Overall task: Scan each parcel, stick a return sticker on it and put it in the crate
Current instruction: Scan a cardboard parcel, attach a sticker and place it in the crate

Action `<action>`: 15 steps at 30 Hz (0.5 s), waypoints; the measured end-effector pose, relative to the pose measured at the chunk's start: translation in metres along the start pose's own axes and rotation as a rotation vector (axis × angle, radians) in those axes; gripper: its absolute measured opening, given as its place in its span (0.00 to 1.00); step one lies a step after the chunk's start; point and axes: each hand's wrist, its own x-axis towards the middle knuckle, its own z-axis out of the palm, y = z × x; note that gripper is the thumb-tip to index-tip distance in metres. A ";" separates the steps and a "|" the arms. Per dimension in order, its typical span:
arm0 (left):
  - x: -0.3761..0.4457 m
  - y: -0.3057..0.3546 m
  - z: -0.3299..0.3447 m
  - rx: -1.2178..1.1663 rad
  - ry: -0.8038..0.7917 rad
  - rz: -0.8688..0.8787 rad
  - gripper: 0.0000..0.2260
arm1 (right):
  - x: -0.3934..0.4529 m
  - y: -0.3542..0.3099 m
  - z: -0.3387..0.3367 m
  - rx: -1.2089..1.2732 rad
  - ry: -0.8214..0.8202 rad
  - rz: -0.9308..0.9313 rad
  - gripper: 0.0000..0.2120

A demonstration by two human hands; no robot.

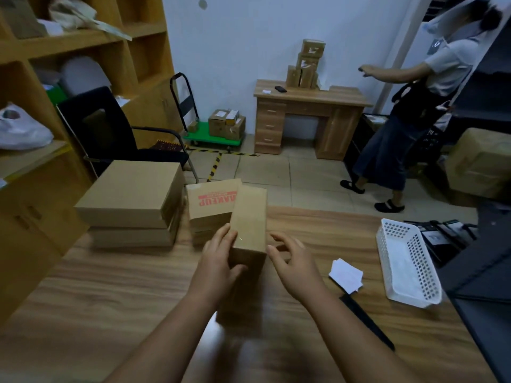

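My left hand [218,261] pinches the narrow parcel [249,225] at frame centre, my right hand [293,261] spread beside; I should steady both sides before scanning

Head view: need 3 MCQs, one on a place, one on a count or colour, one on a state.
1. Where is the white perforated basket?
A. on the table's right side
B. on the floor
C. on the chair

2. How many flat cartons are in the stack at left?
A. two
B. four
C. five

3. What is the left hand doing?
A. gripping the tall parcel
B. lying flat on the table
C. holding a phone

Key: 1 A, it rests on the tabletop near its right edge; 2 A, two cartons lie one on the other; 3 A, fingers wrap the parcel's left side while the right hand hovers open beside it.
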 end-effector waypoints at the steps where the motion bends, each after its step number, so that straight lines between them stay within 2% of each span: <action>1: 0.000 -0.001 0.005 -0.033 0.003 -0.016 0.39 | 0.002 -0.004 0.001 0.023 -0.013 0.002 0.18; 4: -0.002 0.004 0.017 -0.161 -0.006 -0.074 0.42 | 0.004 0.002 0.003 0.029 -0.018 0.025 0.18; 9: -0.010 -0.004 0.036 -0.199 -0.110 -0.121 0.38 | -0.002 0.032 -0.013 0.003 0.021 0.121 0.17; 13: -0.013 -0.021 0.058 0.004 -0.304 -0.132 0.43 | -0.002 0.062 -0.030 -0.088 0.180 0.224 0.14; 15: -0.012 -0.027 0.070 0.121 -0.347 -0.180 0.38 | -0.004 0.073 -0.033 -0.100 0.184 0.266 0.17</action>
